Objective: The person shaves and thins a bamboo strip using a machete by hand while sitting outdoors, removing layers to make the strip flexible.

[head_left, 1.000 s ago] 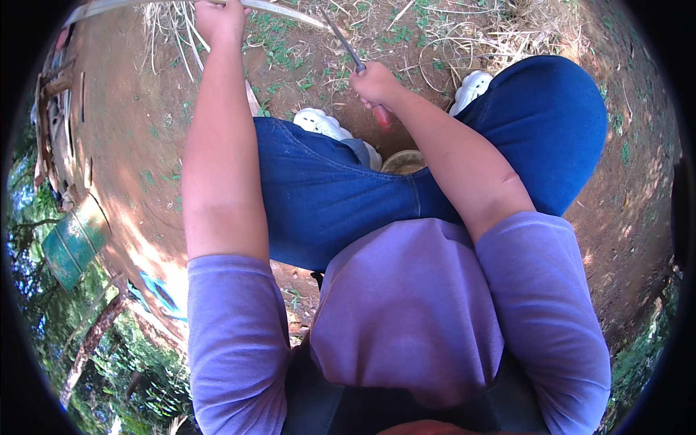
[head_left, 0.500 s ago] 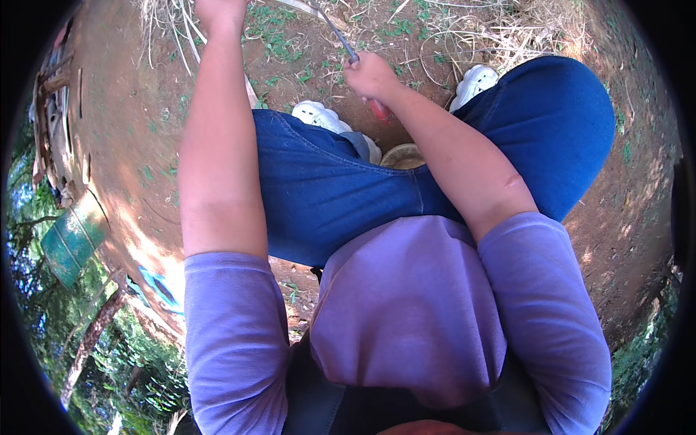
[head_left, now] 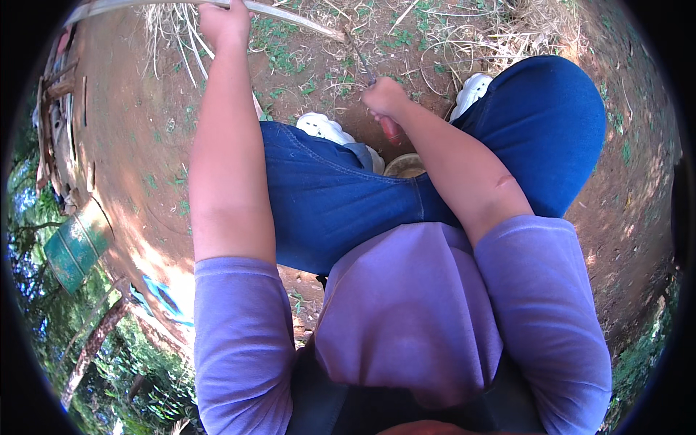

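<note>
My left hand (head_left: 226,27) is at the top of the view, fingers closed around a long, pale, curved strip (head_left: 301,19) that looks like split cane or wood. The strip runs from the upper left to a point above my right hand. In my right hand (head_left: 386,97) is a knife-like tool; its red handle (head_left: 391,130) sticks out below the fist. Its thin dark blade (head_left: 359,58) points up and slightly left, the tip meeting or lying close to the strip's right end. The blade's exact shape is hard to make out.
Dry stalks and fibres (head_left: 500,36) litter the ground beyond my feet, with more pale strands (head_left: 177,32) near my left hand. A round bowl-like container (head_left: 404,166) sits between my legs, close to my white shoes (head_left: 324,127). A green panel (head_left: 75,246) stands far left.
My right hand has moved down and slightly right, drawing the tool toward me. My left hand has come lower too, and more of the pale strip now shows.
</note>
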`<control>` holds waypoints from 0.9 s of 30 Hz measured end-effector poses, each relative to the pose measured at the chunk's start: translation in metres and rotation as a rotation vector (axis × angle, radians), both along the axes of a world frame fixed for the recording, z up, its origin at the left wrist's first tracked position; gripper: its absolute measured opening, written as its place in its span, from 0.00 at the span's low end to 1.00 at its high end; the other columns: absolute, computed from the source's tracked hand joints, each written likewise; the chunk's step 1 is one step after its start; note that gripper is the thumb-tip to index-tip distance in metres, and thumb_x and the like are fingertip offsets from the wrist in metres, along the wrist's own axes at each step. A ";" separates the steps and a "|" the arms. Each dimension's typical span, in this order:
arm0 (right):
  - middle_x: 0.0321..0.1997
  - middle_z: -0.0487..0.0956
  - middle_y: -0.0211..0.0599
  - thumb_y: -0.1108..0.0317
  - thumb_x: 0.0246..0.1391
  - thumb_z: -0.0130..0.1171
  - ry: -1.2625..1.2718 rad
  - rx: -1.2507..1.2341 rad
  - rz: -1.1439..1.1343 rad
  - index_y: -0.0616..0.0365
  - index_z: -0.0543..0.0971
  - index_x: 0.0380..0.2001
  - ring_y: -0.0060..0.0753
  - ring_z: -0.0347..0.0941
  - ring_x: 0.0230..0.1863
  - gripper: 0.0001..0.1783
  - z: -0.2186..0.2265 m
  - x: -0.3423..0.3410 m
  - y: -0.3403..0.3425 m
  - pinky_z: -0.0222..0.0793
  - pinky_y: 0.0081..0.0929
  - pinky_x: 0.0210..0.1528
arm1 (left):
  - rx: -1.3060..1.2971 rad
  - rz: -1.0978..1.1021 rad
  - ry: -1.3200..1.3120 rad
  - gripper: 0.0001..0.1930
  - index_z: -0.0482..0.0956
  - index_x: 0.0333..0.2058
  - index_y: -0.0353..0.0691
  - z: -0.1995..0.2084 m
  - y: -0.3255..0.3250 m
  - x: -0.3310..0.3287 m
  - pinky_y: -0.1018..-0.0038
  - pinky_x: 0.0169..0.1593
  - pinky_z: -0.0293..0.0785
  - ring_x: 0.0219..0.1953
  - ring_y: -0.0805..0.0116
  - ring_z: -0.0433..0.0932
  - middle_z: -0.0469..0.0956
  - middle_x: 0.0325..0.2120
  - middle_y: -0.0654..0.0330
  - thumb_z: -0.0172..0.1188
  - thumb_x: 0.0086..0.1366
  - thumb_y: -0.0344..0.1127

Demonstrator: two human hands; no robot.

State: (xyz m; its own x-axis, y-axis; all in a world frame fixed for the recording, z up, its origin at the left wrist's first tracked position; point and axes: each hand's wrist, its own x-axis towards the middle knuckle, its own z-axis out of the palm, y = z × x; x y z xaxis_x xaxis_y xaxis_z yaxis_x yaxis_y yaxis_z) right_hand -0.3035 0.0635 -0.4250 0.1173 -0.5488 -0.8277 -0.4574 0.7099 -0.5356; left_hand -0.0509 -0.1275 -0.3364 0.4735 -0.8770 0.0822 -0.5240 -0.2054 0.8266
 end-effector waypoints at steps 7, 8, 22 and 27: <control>0.24 0.84 0.45 0.63 0.56 0.56 0.046 -0.150 0.019 0.66 0.83 0.33 0.38 0.83 0.23 0.15 0.004 0.007 -0.005 0.79 0.35 0.31 | -0.107 -0.013 -0.098 0.17 0.70 0.51 0.30 -0.015 -0.004 0.018 0.65 0.27 0.82 0.29 0.60 0.84 0.81 0.31 0.50 0.62 0.66 0.25; 0.24 0.84 0.45 0.63 0.56 0.56 0.023 -0.145 -0.008 0.66 0.83 0.33 0.38 0.83 0.23 0.15 0.005 0.010 -0.006 0.79 0.36 0.31 | -0.100 -0.012 -0.110 0.16 0.70 0.50 0.30 -0.015 -0.004 0.017 0.65 0.27 0.83 0.29 0.60 0.84 0.81 0.31 0.50 0.62 0.66 0.25; 0.21 0.82 0.45 0.64 0.56 0.56 -0.030 -0.201 0.019 0.64 0.81 0.26 0.36 0.81 0.21 0.14 0.003 0.006 -0.002 0.78 0.36 0.29 | -0.050 -0.016 -0.014 0.12 0.69 0.46 0.30 -0.015 0.007 0.008 0.67 0.25 0.83 0.29 0.60 0.85 0.81 0.30 0.50 0.61 0.67 0.24; 0.22 0.83 0.45 0.64 0.57 0.55 -0.059 -0.049 0.078 0.66 0.82 0.28 0.36 0.81 0.21 0.15 -0.005 0.002 -0.012 0.78 0.36 0.29 | -0.077 -0.021 -0.150 0.14 0.69 0.48 0.30 -0.002 0.000 0.009 0.66 0.26 0.84 0.28 0.58 0.85 0.81 0.30 0.47 0.62 0.67 0.26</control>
State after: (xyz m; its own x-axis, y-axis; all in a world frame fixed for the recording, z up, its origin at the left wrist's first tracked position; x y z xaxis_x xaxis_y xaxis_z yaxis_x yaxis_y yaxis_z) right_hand -0.3016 0.0512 -0.4303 0.2090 -0.5754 -0.7907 -0.4771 0.6458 -0.5961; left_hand -0.0418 -0.1279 -0.3383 0.4325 -0.8749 0.2178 -0.6464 -0.1325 0.7514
